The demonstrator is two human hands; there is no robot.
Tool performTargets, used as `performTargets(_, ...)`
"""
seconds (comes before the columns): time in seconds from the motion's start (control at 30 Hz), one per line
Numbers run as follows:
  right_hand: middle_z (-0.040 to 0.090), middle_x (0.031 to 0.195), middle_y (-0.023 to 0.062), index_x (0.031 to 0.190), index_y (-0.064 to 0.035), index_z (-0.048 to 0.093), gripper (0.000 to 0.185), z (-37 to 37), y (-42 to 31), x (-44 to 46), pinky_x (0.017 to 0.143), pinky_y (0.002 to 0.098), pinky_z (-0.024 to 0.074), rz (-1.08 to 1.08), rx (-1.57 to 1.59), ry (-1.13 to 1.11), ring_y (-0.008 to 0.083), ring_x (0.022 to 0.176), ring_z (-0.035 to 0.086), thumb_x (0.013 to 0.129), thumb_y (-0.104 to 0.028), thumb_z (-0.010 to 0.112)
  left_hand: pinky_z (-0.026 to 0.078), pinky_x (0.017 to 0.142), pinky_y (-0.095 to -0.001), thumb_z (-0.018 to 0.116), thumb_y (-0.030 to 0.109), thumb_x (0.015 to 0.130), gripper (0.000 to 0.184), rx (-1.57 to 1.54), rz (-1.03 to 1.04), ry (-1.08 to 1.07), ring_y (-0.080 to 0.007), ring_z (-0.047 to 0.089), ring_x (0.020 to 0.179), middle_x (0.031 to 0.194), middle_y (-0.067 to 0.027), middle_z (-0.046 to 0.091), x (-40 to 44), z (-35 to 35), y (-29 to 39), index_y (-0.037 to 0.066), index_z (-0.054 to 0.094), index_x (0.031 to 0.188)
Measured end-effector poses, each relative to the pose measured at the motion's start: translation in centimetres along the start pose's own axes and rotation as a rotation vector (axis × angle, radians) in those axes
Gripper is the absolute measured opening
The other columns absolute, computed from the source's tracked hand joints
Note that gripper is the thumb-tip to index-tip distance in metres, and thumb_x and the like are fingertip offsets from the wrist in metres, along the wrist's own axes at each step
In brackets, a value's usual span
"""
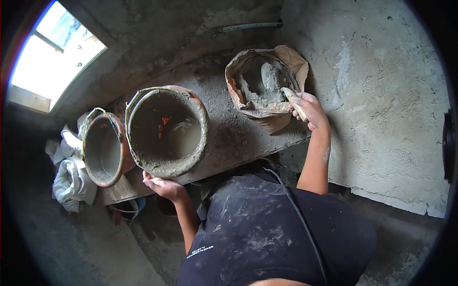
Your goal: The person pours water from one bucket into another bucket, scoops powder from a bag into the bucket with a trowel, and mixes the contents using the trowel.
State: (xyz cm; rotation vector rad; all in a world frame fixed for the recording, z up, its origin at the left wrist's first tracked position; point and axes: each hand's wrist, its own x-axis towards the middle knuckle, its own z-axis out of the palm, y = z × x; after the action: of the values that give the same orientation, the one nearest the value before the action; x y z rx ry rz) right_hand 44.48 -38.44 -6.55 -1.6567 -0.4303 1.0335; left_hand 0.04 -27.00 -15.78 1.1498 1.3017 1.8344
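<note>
My right hand (312, 110) is closed round the pale handle of a trowel (292, 99). Grey powder covers its blade, which lies inside an open paper sack (253, 113) with a rolled-down rim and grey powder in it. Palm up, my left hand (165, 186) holds the near side of a large bucket (167, 168), its fingers partly hidden beneath the rim. This bucket is tilted towards me, crusted with grey mortar, with wet grey residue and orange patches inside. To its left stands a smaller orange bucket (125, 155), its inner wall coated grey.
The buckets and sack rest on a dusty plank surface (226, 140) with grey crumbs. White crumpled sacks (74, 178) lie at the left. A rough plastered wall (381, 95) stands close on the right. A window (57, 52) is at upper left, and a pipe (250, 26) runs along the back.
</note>
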Motion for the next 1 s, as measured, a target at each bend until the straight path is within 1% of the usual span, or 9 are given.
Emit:
performTargets(0.07, 0.066, 0.085, 0.0068, 0.111, 0.0021, 0.06, 0.026, 0.1, 0.2, -0.7, 0.05, 0.0243, 0.0479, -0.003, -0.021, 0.004, 0.0091, 0.06, 0.057, 0.096, -0.02, 0.061, 0.023, 0.121, -0.0452, 0.02, 0.058, 0.107, 0.075, -0.59, -0.604, -0.032, -0.0304, 0.035, 0.144, 0.157, -0.0144, 0.035, 0.7, 1.4, 2.7, 0.002, 0.03, 0.155)
performTargets(0.17, 0.066, 0.084, 0.0067, 0.112, 0.0024, 0.059, 0.027, 0.0, 0.3, -0.8, 0.05, 0.0245, 0.048, -0.022, -0.032, 0.003, 0.0092, 0.06, 0.058, 0.097, -0.019, 0.062, 0.024, 0.122, -0.0479, 0.015, 0.064, 0.104, 0.078, -0.679, -0.684, -0.101, -0.0313, 0.035, 0.145, 0.159, -0.0109, 0.037, 1.7, 0.6, 0.2, 0.009, 0.031, 0.157)
performTargets(0.2, 0.066, 0.084, 0.0066, 0.111, 0.0024, 0.059, 0.027, 0.1, 0.4, -1.0, 0.05, 0.0246, 0.0481, -0.021, -0.032, 0.002, 0.0093, 0.06, 0.058, 0.096, -0.02, 0.062, 0.025, 0.122, -0.0492, 0.015, 0.066, 0.104, 0.078, -0.664, -0.619, -0.173, -0.0315, 0.034, 0.145, 0.159, -0.0097, 0.037, 1.9, 0.6, -0.2, 0.012, 0.031, 0.158)
performTargets(0.43, 0.066, 0.084, 0.0079, 0.115, 0.0031, 0.057, 0.03, 0.5, -0.1, -0.7, 0.051, 0.0235, 0.0468, -0.052, -0.039, -0.02, 0.0089, 0.06, 0.057, 0.096, -0.019, 0.062, 0.025, 0.122, -0.0472, 0.019, 0.061, 0.106, 0.073, -0.511, -0.557, -0.306, -0.0284, 0.034, 0.146, 0.16, -0.0097, 0.035, 2.6, 0.9, 1.0, 0.01, 0.031, 0.157)
performTargets(0.5, 0.066, 0.084, 0.0077, 0.116, 0.0029, 0.057, 0.029, 0.6, -0.4, -0.5, 0.051, 0.023, 0.0468, -0.068, 0.002, -0.01, 0.0086, 0.06, 0.057, 0.097, -0.019, 0.061, 0.025, 0.121, -0.048, 0.023, 0.066, 0.104, 0.077, -0.467, -0.535, -0.344, -0.0281, 0.032, 0.147, 0.162, -0.0088, 0.032, 2.2, 0.5, 0.4, 0.012, 0.027, 0.159)
performTargets(0.57, 0.066, 0.084, 0.0074, 0.116, 0.0024, 0.057, 0.029, 1.0, -1.3, -0.4, 0.052, 0.0231, 0.047, -0.079, -0.044, -0.02, 0.0084, 0.061, 0.057, 0.097, -0.019, 0.06, 0.026, 0.12, -0.0495, 0.028, 0.071, 0.101, 0.083, -0.541, -0.649, -0.453, -0.0281, 0.032, 0.147, 0.164, -0.0076, 0.029, 1.2, 1.1, 1.0, 0.015, 0.022, 0.161)
performTargets(0.77, 0.066, 0.086, 0.0055, 0.113, -0.0006, 0.059, 0.027, 1.6, -0.2, 1.0, 0.053, 0.0234, 0.0465, -0.094, -0.035, -0.022, 0.0078, 0.062, 0.057, 0.097, -0.021, 0.061, 0.025, 0.116, -0.0521, 0.029, 0.081, 0.093, 0.095, -0.335, -0.741, -0.399, -0.0332, 0.038, 0.141, 0.162, -0.0064, 0.028, -2.1, 2.2, 3.7, 0.015, 0.02, 0.161)
performTargets(0.9, 0.068, 0.088, 0.0064, 0.117, -0.0002, 0.059, 0.03, 1.8, 0.2, 1.5, 0.052, 0.0224, 0.0458, -0.076, -0.078, -0.039, 0.0077, 0.062, 0.057, 0.097, -0.022, 0.062, 0.036, 0.112, -0.0555, 0.026, 0.088, 0.088, 0.11, -0.579, -1.176, -0.505, -0.0367, 0.042, 0.139, 0.159, -0.0164, 0.034, -0.7, -0.3, 5.0, 0.006, 0.02, 0.16)
performTargets(1.0, 0.068, 0.087, 0.0063, 0.117, 0.0003, 0.058, 0.03, 2.0, 0.1, 1.0, 0.052, 0.0218, 0.0455, -0.076, -0.081, -0.032, 0.0077, 0.062, 0.057, 0.098, -0.022, 0.061, 0.033, 0.114, -0.0604, 0.027, 0.087, 0.089, 0.109, -0.516, -1.122, -0.514, -0.0378, 0.036, 0.145, 0.162, -0.0175, 0.029, -1.1, 0.4, 4.3, 0.006, 0.017, 0.16)
